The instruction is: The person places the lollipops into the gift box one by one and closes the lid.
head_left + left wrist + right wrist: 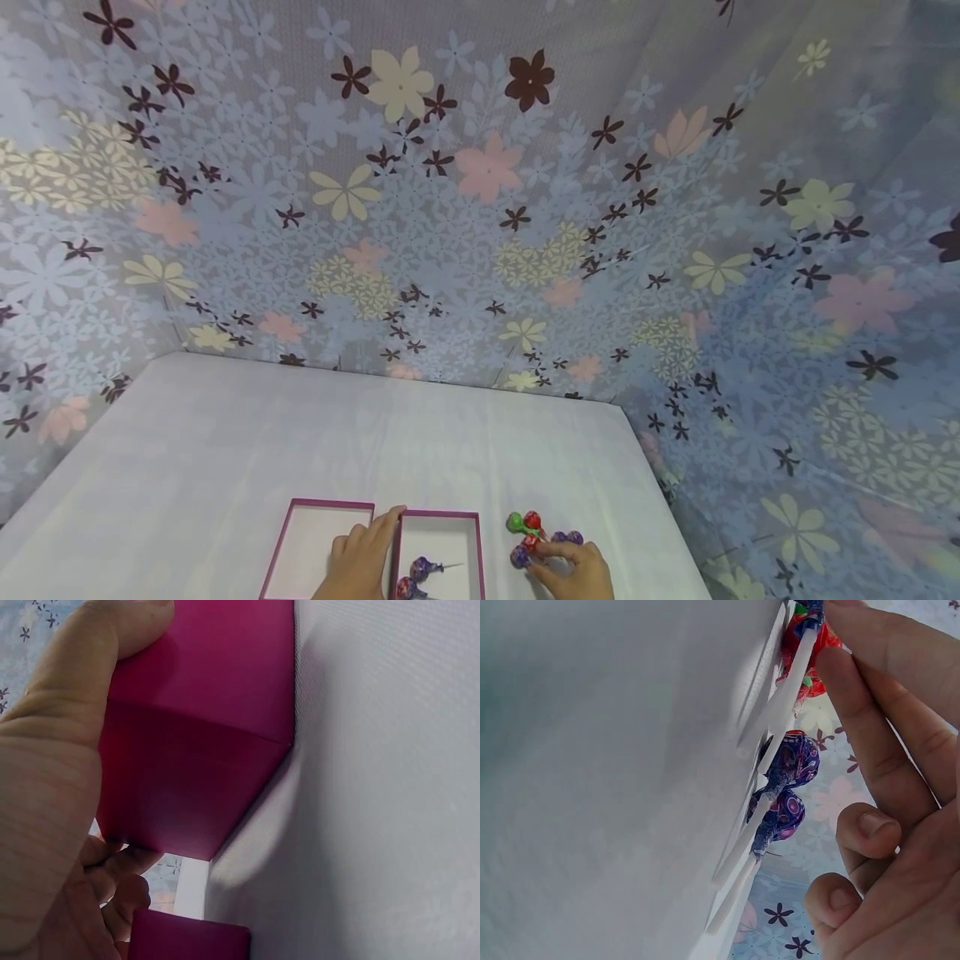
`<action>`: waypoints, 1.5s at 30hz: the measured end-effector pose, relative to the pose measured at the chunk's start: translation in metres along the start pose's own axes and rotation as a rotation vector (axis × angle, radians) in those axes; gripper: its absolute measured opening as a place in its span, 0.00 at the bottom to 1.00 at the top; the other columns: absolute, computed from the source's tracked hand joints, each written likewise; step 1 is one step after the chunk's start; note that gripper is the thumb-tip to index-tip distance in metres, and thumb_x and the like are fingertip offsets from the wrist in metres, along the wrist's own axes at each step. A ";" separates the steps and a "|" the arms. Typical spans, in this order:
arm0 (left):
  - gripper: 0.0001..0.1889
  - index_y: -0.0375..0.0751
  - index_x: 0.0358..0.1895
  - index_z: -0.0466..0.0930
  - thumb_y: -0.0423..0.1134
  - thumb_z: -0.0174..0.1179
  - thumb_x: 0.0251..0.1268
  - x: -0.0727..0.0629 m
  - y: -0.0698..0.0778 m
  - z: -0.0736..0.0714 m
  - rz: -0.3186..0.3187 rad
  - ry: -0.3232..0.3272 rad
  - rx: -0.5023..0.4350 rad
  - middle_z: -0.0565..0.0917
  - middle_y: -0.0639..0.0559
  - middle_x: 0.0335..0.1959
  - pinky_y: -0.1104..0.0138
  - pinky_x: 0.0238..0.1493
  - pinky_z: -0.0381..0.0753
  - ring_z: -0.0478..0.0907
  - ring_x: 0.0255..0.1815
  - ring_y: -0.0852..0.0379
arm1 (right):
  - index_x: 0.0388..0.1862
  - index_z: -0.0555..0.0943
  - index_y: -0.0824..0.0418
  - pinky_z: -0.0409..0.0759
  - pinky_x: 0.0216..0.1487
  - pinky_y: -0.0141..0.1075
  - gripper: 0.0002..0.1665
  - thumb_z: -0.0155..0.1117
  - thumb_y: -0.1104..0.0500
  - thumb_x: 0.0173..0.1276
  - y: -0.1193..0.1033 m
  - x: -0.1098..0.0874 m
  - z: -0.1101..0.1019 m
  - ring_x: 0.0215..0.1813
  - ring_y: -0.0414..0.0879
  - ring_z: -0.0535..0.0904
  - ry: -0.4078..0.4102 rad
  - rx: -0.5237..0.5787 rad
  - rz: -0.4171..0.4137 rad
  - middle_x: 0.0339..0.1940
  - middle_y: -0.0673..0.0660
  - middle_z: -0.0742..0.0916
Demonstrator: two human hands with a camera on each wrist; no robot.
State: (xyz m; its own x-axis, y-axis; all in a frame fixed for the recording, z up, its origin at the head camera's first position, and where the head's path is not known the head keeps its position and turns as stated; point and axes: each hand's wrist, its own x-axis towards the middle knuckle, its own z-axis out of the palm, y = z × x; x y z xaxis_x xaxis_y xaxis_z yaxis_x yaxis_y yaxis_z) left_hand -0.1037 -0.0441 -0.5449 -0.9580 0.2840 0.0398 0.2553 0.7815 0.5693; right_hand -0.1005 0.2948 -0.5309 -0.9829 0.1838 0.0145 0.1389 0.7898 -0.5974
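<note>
My left hand grips the right-hand pink-rimmed box at its left wall. In the left wrist view, the thumb lies on one magenta wall of the box, and the other fingers bend behind it. Two purple-wrapped lollipops lie inside that box. To its right, my right hand pinches a purple-wrapped lollipop between thumb and forefinger. Its white stick points down past the fingers in the right wrist view. Red-wrapped lollipops sit right behind it.
A second pink-rimmed box stands to the left, partly behind my left hand. Near my right hand are a green lollipop, a red one and two purple ones. The white-covered table ends at a flowered curtain.
</note>
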 end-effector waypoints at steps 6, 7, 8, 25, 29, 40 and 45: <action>0.69 0.39 0.74 0.60 0.66 0.81 0.20 -0.001 0.000 -0.001 -0.003 0.000 -0.007 0.75 0.43 0.65 0.59 0.38 0.63 0.61 0.37 0.57 | 0.35 0.92 0.52 0.63 0.34 0.35 0.14 0.84 0.55 0.48 -0.005 0.000 -0.001 0.34 0.43 0.66 -0.027 -0.035 0.057 0.28 0.43 0.84; 0.69 0.39 0.74 0.60 0.66 0.81 0.20 -0.001 0.000 -0.001 -0.002 0.001 -0.006 0.75 0.43 0.65 0.59 0.38 0.63 0.61 0.37 0.57 | 0.35 0.92 0.52 0.63 0.34 0.35 0.13 0.84 0.55 0.48 -0.006 0.000 -0.001 0.34 0.43 0.66 -0.034 -0.042 0.063 0.28 0.44 0.84; 0.69 0.39 0.74 0.60 0.66 0.81 0.20 -0.001 0.000 -0.001 -0.001 0.003 -0.006 0.75 0.43 0.64 0.59 0.38 0.63 0.61 0.37 0.57 | 0.35 0.92 0.52 0.63 0.35 0.36 0.13 0.83 0.55 0.48 -0.006 0.000 -0.001 0.34 0.44 0.66 -0.041 -0.047 0.070 0.28 0.44 0.84; 0.69 0.40 0.73 0.60 0.72 0.78 0.21 -0.003 -0.001 -0.001 0.018 0.010 -0.008 0.76 0.43 0.64 0.59 0.37 0.62 0.63 0.38 0.56 | 0.36 0.92 0.53 0.71 0.40 0.44 0.15 0.84 0.52 0.48 -0.014 0.002 0.002 0.38 0.48 0.69 -0.156 -0.108 0.182 0.33 0.52 0.77; 0.69 0.40 0.74 0.60 0.73 0.78 0.21 -0.003 -0.002 0.000 0.019 0.008 -0.014 0.76 0.43 0.64 0.59 0.38 0.63 0.64 0.38 0.56 | 0.37 0.92 0.53 0.77 0.45 0.50 0.19 0.84 0.49 0.46 -0.015 0.003 0.001 0.41 0.49 0.74 -0.164 -0.133 0.147 0.35 0.51 0.80; 0.69 0.40 0.74 0.60 0.73 0.78 0.21 -0.002 -0.001 0.000 0.026 0.018 -0.029 0.76 0.43 0.64 0.58 0.38 0.63 0.63 0.38 0.56 | 0.36 0.92 0.52 0.76 0.41 0.44 0.17 0.84 0.48 0.47 -0.023 0.009 0.005 0.38 0.46 0.73 -0.172 -0.208 0.067 0.33 0.50 0.79; 0.70 0.40 0.74 0.61 0.73 0.78 0.20 -0.002 0.000 -0.001 0.030 0.025 -0.010 0.76 0.43 0.63 0.59 0.38 0.63 0.64 0.38 0.57 | 0.35 0.92 0.52 0.78 0.43 0.46 0.19 0.83 0.44 0.47 -0.026 0.008 0.006 0.39 0.47 0.74 -0.157 -0.227 0.049 0.33 0.50 0.80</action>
State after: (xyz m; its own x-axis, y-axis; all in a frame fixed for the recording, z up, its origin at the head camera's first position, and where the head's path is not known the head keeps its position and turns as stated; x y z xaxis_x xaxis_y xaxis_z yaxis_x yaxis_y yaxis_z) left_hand -0.1017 -0.0455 -0.5446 -0.9530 0.2928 0.0776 0.2827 0.7675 0.5753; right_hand -0.1129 0.2721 -0.5198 -0.9786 0.1464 -0.1446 0.1931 0.8965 -0.3987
